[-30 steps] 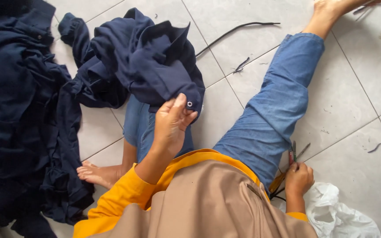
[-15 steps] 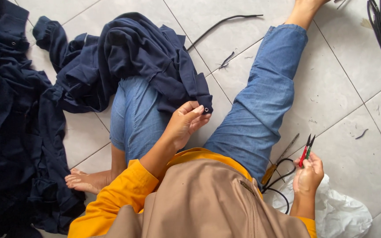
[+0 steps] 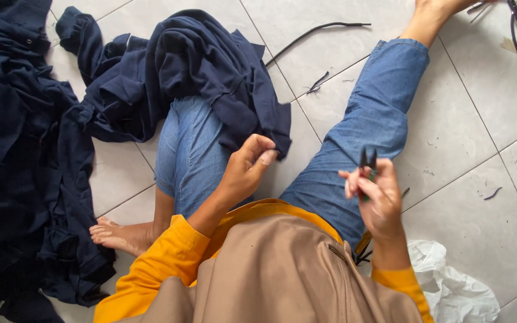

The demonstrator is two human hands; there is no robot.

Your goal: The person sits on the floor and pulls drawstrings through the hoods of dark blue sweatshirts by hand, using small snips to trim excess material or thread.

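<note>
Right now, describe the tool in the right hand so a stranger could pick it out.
Start at the outstretched blue-jeaned leg. Just beside its thigh the right hand is raised, holding small snips with dark tips. They are the only tool in a hand; the left hand pinches navy cloth.

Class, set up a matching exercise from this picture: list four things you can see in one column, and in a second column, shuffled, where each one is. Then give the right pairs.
Things:
1. dark blue garment
2. small clippers
3. white plastic bag
4. long black cord

Places:
A. on the tiles at the top, beyond the knees
B. draped over the bent knee, its edge pinched by the left hand
C. on the floor at the lower right, by the elbow
D. held up in the right hand

Pairs: 1-B, 2-D, 3-C, 4-A
</note>
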